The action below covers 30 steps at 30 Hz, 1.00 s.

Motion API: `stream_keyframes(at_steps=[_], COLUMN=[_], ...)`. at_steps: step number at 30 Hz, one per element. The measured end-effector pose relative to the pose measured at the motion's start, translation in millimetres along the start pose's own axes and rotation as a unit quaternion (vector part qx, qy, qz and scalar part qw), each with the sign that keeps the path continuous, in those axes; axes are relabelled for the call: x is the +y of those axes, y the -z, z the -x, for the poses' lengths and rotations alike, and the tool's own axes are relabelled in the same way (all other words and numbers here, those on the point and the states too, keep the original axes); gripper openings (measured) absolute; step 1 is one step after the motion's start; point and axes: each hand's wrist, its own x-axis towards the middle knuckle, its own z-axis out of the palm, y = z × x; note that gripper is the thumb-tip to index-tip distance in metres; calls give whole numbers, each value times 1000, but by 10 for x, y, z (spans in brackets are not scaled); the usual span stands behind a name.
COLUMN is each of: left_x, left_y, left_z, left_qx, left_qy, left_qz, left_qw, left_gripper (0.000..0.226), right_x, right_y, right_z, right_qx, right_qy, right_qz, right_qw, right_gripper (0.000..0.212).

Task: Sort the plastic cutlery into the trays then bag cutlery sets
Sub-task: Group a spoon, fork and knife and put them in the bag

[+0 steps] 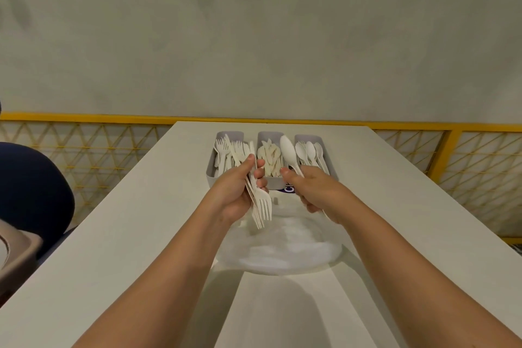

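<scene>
A long white bench runs toward a plain grey-green wall. Behind its far end a yellow rail tops a lattice fence. At left sits a dark blue chair. Light is soft, even.

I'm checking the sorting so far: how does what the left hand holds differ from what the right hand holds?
The left hand grips a bundle of forks, several pieces, tines pointing down toward the person. The right hand grips a single spoon, bowl pointing up and away over the trays. The forks hang below their grip; the spoon rises above its grip. Both are white plastic cutlery, held above the table.
</scene>
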Motion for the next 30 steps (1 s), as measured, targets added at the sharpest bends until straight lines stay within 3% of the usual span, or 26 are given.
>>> stream_keyframes(at_steps=[7, 10, 13, 18, 25, 30], left_x=[172, 219, 220, 200, 141, 93], left_y=[51, 52, 48, 70, 96, 171], left_z=[-149, -216, -288, -435, -542, -602], left_qx=[22, 33, 23, 8, -6, 5], left_qy=[12, 4, 0, 6, 12, 15], left_qz=[80, 93, 88, 85, 90, 95], left_qw=[996, 995, 996, 996, 996, 995], left_gripper=[31, 26, 23, 21, 18, 18], right_x=[-3, 92, 185, 279, 454, 473], right_y=[282, 442, 530, 468, 279, 264], right_z=[-265, -527, -740, -1001, -1297, -1292], right_qx=[85, 175, 233, 251, 209, 198], right_qy=[-35, -36, -64, -66, -117, -108], right_qz=[-7, 3, 38, 168, 243, 326], right_qw=[996, 984, 970, 951, 940, 918], right_gripper=[22, 45, 45, 40, 51, 52])
